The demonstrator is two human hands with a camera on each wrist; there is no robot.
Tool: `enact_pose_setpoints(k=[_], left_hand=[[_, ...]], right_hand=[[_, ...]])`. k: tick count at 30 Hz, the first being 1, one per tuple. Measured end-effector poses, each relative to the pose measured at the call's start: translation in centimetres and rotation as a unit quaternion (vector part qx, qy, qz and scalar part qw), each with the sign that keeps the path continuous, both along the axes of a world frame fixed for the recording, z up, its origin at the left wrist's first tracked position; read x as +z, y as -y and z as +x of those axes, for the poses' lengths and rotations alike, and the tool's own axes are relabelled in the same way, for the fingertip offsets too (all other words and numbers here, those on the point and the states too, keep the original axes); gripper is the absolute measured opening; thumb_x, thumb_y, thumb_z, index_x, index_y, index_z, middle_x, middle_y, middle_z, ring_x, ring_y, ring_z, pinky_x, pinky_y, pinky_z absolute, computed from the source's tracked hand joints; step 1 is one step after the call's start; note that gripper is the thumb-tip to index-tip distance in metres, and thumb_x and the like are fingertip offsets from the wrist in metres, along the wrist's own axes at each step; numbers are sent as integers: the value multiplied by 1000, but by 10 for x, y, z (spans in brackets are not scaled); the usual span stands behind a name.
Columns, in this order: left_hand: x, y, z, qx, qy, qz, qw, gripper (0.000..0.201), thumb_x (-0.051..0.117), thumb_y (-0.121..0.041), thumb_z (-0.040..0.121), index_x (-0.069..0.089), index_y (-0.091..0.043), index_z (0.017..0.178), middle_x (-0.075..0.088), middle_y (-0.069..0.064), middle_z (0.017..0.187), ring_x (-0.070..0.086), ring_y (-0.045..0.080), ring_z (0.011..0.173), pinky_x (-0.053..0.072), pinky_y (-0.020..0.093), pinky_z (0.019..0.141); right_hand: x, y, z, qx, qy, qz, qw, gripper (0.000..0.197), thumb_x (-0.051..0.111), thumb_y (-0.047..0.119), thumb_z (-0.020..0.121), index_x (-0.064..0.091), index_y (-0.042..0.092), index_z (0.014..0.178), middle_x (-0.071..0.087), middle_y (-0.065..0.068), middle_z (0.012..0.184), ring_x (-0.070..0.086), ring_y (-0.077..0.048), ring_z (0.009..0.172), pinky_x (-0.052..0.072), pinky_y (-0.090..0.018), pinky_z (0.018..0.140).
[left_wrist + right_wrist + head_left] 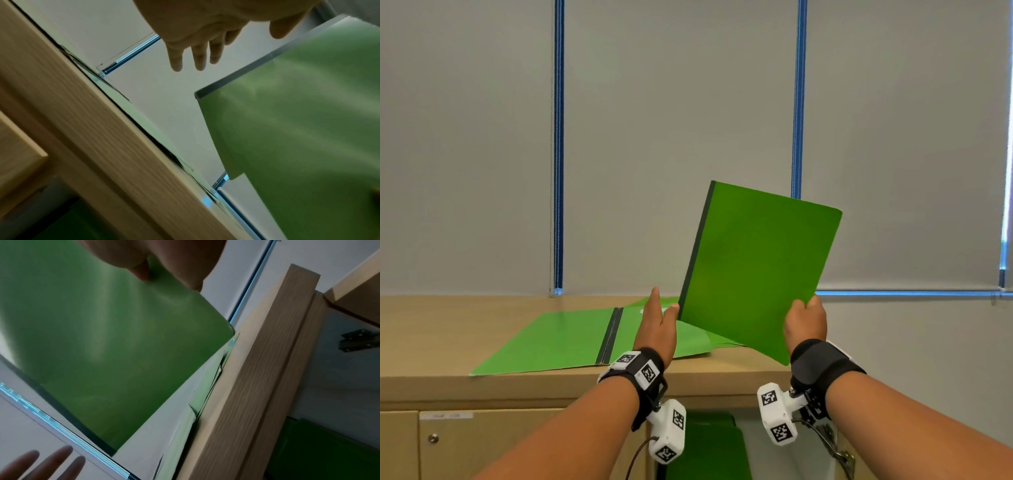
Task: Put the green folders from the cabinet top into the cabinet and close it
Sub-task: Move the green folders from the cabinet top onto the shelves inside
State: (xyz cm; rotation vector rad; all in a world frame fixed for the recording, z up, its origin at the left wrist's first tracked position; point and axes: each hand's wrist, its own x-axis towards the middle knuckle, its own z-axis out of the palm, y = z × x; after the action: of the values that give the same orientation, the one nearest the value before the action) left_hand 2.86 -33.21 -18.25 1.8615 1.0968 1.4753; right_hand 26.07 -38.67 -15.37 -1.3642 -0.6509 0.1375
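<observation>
The person's right hand (805, 323) pinches the lower edge of a closed bright green card folder with a dark spine strip (756, 267), thumb on the near face and fingers behind, holding it up in the air, tilted with its top leaning toward one o'clock. It hangs clear above the light wood-grain cabinet top that serves as a counter (448, 329). The left hand (659, 325) is spread, fingers straight and pointing at twelve o'clock, its thumb just beside the folder's lower spine corner; I cannot tell whether it touches. An opened green folder lying flat with two dark strips down its middle (558, 342) rests on the counter at nine o'clock from the hands, and more green sheets (695, 339) lie underneath the raised one. Below the counter edge, at six o'clock, green folders stacked inside the open cabinet (709, 448) show between the wrists. A closed wooden cabinet door with a small round lock (433, 438) sits at the lower left.
</observation>
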Motion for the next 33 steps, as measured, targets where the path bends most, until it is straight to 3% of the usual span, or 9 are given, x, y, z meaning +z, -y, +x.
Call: enact_pose_setpoints(k=[3,7,12,15,18,22,25,28,33], left_hand=[[6,9,5,-26,52,12,998,53,37,-29,100,22,-27,150,36,-4,151,35,16,137,28,36,113],[8,27,15,-21,50,55,997,49,39,-35,92,37,-26,140,54,-3,121,52,12,104,37,30,89],[14,23,11,130,25,130,983,54,53,-26,92,33,-15,141,32,2,139,32,19,128,30,38,110],[15,29,9,48,69,94,992,23,42,-15,96,49,-20,118,59,5,105,55,23,94,46,39,84],[13,46,7,38,101,81,991,11,34,-16,98,42,-23,95,44,-4,69,41,15,61,33,29,58],[2,52,-1,90,116,50,988,13,36,-11,97,42,-12,109,41,0,73,42,21,74,32,35,63],[-26,51,-8,110,109,3,988,15,35,-10,95,39,-7,109,36,-1,68,39,21,74,27,34,66],[-75,56,-15,118,66,-54,989,16,33,-13,94,38,-5,107,45,8,75,45,27,73,36,37,67],[-184,64,-24,115,-12,-120,986,10,34,-13,96,38,-4,100,45,16,81,45,30,74,36,41,68]], right_hand=[[1,4,-5,11,-7,22,1000,28,37,8,86,52,0,108,58,-25,103,52,-32,86,45,-41,81],[-1,6,-9,28,-5,38,999,30,37,12,82,54,3,104,57,-22,114,57,-38,99,42,-39,83],[0,9,-5,33,4,73,997,27,34,14,84,58,7,94,58,-19,106,57,-36,92,45,-40,84],[2,15,-7,42,28,94,994,15,36,5,86,48,11,79,47,-14,102,49,-28,82,39,-35,77],[6,21,-13,58,38,110,991,15,38,0,87,45,10,95,49,-12,102,48,-26,77,40,-34,72],[-4,21,-16,81,55,69,993,36,41,2,86,40,15,120,53,-8,88,50,-25,69,39,-30,62],[-28,25,-22,101,113,-23,988,15,42,0,84,51,9,91,49,-9,75,46,-23,71,32,-29,60],[-78,32,-29,125,130,-120,976,12,41,4,87,44,15,91,49,-10,89,45,-20,83,32,-29,71],[-190,45,-31,170,122,-238,948,20,38,3,92,40,16,77,47,-4,74,46,-23,77,31,-28,67]])
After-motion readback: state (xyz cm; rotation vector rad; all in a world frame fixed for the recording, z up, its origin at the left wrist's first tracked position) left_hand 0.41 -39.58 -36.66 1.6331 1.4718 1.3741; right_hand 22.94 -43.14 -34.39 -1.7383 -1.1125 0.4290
